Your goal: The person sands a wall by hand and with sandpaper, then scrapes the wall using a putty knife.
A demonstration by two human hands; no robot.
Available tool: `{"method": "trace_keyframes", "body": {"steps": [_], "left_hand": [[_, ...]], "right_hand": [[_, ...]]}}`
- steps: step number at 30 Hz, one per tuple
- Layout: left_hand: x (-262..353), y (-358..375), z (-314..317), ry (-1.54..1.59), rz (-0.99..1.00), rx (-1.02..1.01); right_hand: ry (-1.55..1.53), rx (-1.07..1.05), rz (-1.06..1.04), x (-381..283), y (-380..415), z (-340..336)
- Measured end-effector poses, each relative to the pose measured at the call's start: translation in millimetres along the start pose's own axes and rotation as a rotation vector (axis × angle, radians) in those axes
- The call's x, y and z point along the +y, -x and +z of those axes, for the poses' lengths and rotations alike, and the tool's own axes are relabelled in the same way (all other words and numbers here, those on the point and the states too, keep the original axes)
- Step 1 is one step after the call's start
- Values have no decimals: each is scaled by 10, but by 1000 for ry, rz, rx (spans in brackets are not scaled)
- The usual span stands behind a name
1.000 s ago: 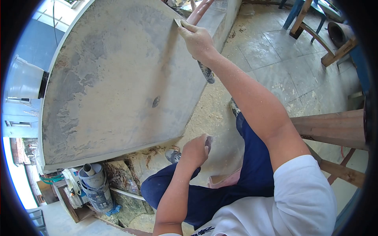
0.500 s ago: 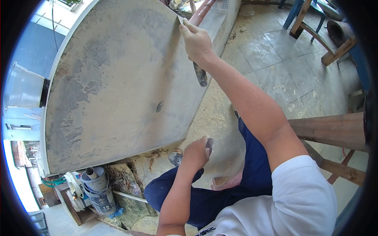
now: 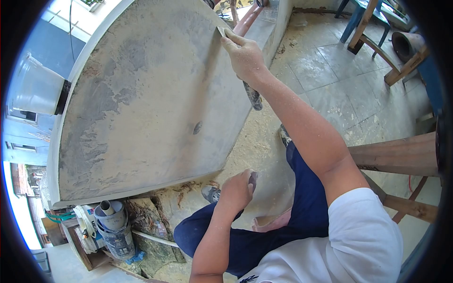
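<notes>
My right hand (image 3: 247,59) grips a putty knife (image 3: 255,99) by its dark, plaster-smeared handle, which sticks out below my fist. Its pale blade shows past my fingertips, at the right upper edge of a large grey plastered wall panel (image 3: 155,104). Lower down, beside my knee, my left hand (image 3: 237,189) is closed around a small flat grey piece (image 3: 254,179); I cannot tell what it is. Smears, patches and a small dark oval mark show on the plastered surface. Dust speckles my right forearm.
A translucent bucket (image 3: 40,87) stands beyond the panel's curved edge. Dirty stacked buckets (image 3: 115,231) sit at lower left. Part of another person's limb (image 3: 246,21) shows past the panel top. Wooden beams (image 3: 396,153), a blue chair (image 3: 351,26) and a clay pot (image 3: 406,45) are rightward.
The view has shifted slightly, so most things sit a little further right and some lower. My right hand keeps its grip on the putty knife near the panel edge; the left still holds its piece.
</notes>
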State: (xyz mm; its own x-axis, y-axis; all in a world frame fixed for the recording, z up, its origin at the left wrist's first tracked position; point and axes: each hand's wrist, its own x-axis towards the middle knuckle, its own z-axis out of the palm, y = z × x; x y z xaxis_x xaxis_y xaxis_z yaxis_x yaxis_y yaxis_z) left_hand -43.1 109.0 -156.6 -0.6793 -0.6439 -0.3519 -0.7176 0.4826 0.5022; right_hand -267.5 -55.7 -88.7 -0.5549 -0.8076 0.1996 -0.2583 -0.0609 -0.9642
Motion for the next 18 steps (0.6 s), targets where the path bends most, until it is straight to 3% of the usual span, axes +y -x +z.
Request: {"method": "trace_keyframes", "body": {"steps": [4,7,16,18], "left_hand": [[30,9,11,-4,12,12],[11,-34,39,3,2,-6],[28,-86,139,-10,-45,-82],[34,-159,110,-10,-31,-66]], "right_hand": [[45,-22,10,-90,64,-22],[-114,-4,109,-82,19,10],[-104,22,32,-3,0,-33],[57,-72,108,-23,58,-75]]}}
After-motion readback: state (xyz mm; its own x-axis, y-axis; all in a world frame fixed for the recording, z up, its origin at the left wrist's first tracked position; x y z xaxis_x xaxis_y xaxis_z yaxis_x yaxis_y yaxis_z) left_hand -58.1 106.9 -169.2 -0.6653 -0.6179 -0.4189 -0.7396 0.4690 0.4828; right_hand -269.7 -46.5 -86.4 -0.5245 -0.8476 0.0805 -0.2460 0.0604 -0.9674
